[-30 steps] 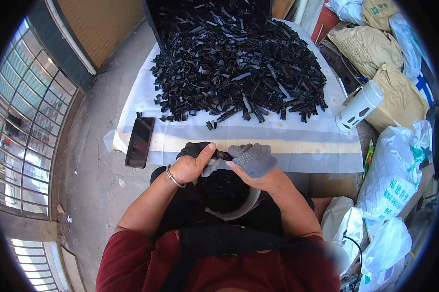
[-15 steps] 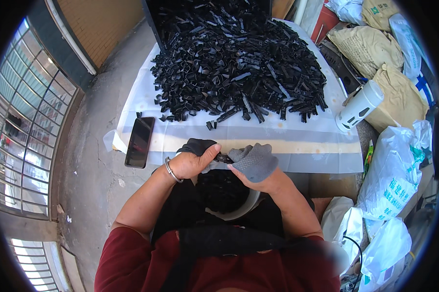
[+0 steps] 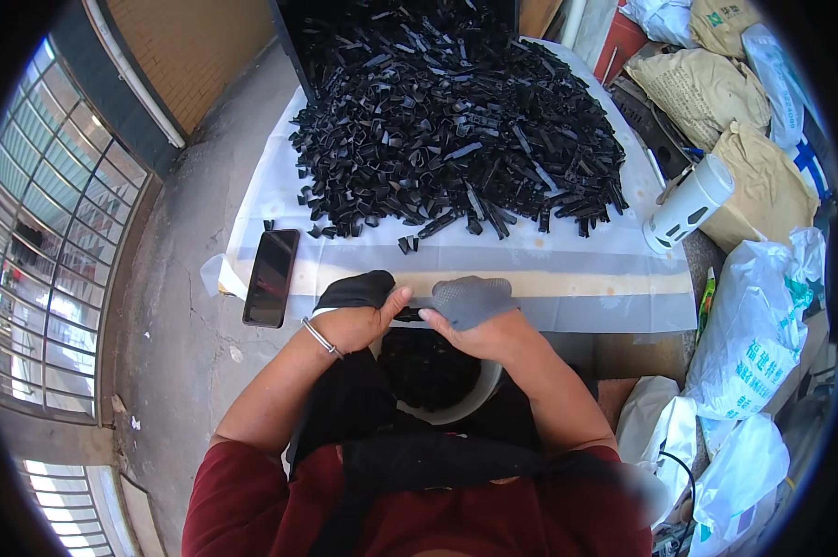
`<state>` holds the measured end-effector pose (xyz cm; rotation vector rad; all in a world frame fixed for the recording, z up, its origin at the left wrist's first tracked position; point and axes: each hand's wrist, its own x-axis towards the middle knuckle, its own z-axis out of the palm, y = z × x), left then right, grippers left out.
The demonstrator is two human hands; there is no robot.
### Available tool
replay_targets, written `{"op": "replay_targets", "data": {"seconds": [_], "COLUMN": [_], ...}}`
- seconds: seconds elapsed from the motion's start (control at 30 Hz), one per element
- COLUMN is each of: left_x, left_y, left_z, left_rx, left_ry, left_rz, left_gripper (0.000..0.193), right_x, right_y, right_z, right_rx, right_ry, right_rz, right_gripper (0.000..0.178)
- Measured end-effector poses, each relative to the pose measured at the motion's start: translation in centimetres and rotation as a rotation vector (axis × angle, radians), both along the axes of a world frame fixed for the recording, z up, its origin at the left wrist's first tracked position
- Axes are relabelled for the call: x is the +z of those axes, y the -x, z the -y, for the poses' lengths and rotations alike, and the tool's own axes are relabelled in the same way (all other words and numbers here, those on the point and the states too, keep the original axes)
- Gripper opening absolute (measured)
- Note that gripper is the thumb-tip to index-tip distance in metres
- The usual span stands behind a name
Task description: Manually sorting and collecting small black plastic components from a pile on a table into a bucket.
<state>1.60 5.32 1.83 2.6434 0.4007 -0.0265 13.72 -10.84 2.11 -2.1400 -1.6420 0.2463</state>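
Observation:
Between my two hands is a small black strip-like piece, pinched at both ends over the near edge of the table. My left hand, in a black glove with the thumb bare and a metal bangle at the wrist, closes on its left end. On the right end, my right hand is closed too, in a grey dotted glove with a bare thumb. Below them, a pale bucket between my legs holds many black pieces. A large heap of similar black pieces covers the far part of the table.
A phone lies at the left of the white-covered table. At the right edge stands a white tumbler. White sacks and tan sacks crowd the right side. A barred window is at the left.
My hands have drawn slightly apart, and the black piece between them now lies more level. My right hand has shifted a little left, its glove blurred by motion.

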Motion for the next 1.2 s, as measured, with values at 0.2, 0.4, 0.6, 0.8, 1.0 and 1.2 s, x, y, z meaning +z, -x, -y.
{"op": "replay_targets", "data": {"seconds": [0.2,0.4,0.6,0.8,1.0,1.2], "left_x": [-2.4,-4.1,-3.6,-1.0,-2.1,0.6], "left_y": [-4.8,-5.5,-3.0,-0.7,-0.3,-0.2], "left_z": [-1.1,-1.8,-3.1,1.9,2.8,3.5], "left_rx": [0.092,0.137,0.131,-0.038,-0.221,0.348], "left_ry": [-0.271,-0.335,-0.107,-0.053,-0.309,1.035], "left_rz": [0.34,0.284,0.377,0.623,0.71,0.089], "left_gripper": [0.028,0.018,0.019,0.027,0.031,0.042], "right_x": [-2.4,-2.6,-2.7,-3.1,-0.7,-2.0], "right_y": [-4.7,-5.6,-4.2,-0.2,0.6,1.0], "right_z": [-4.7,-5.5,-3.7,-1.6,-0.4,-0.1], "right_rx": [-0.234,-0.211,-0.13,-0.244,-0.115,-0.099], "right_ry": [-0.264,-0.23,-0.478,-0.665,-0.328,-0.544], "right_rz": [0.475,0.534,0.582,-0.205,-0.377,-0.169], "right_gripper": [0.014,0.013,0.014,0.021,0.023,0.022]}}
